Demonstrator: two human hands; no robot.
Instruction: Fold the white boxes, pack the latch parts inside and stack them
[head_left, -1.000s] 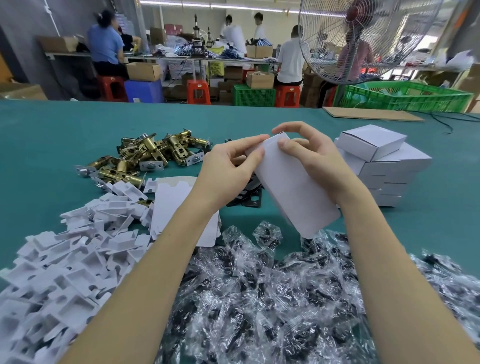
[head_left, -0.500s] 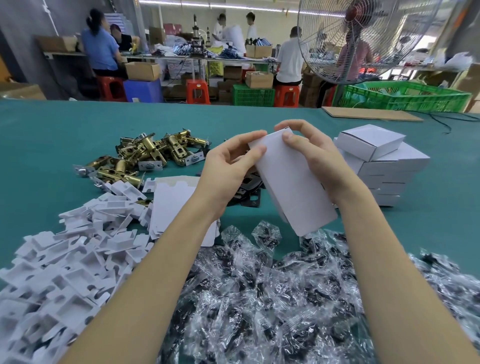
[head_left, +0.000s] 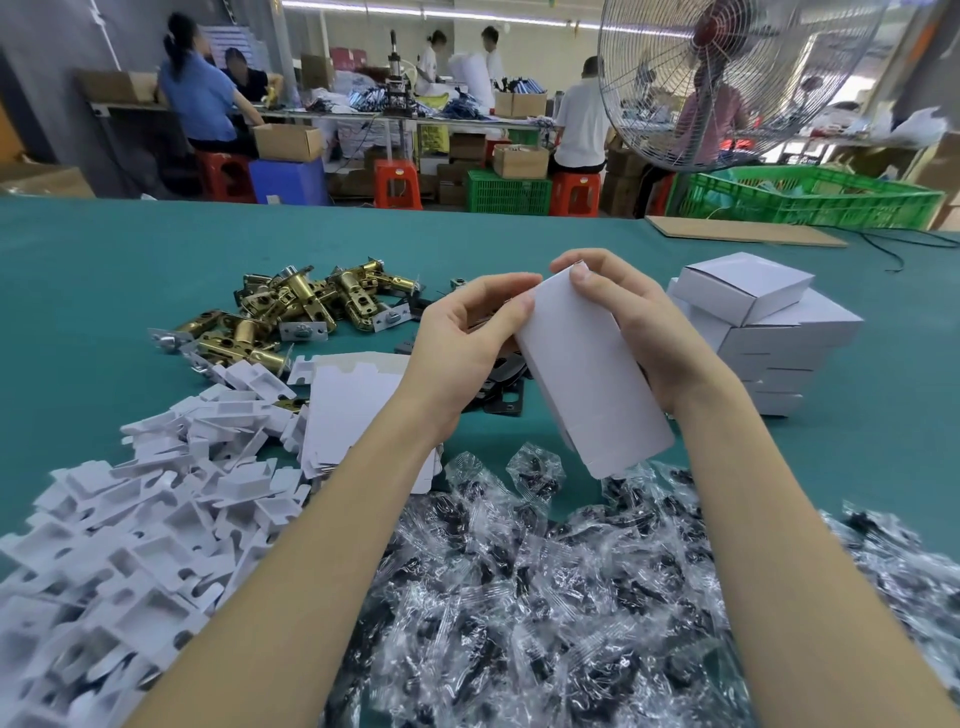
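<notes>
A white box (head_left: 587, 379), long and partly formed, is held tilted above the green table (head_left: 104, 270). My right hand (head_left: 639, 322) grips its far end, fingers curled over the top edge. From the left, my left hand (head_left: 467, 332) pinches the same end with thumb and fingertips. Brass latch parts (head_left: 291, 306) lie in a heap at the middle left. Flat white box blanks (head_left: 353, 405) lie under my left forearm. A stack of folded white boxes (head_left: 769, 322) stands at the right.
White plastic inserts (head_left: 130, 530) are piled at the lower left. Clear bags of black screws (head_left: 545, 597) cover the near table. Black plates (head_left: 501, 384) lie under the held box. A fan (head_left: 727, 78), green crate (head_left: 810, 197) and several people are beyond the table.
The box has narrowed in view as both hands squeezed and turned its far end, lifting it slightly. The piles and the stack have not moved.
</notes>
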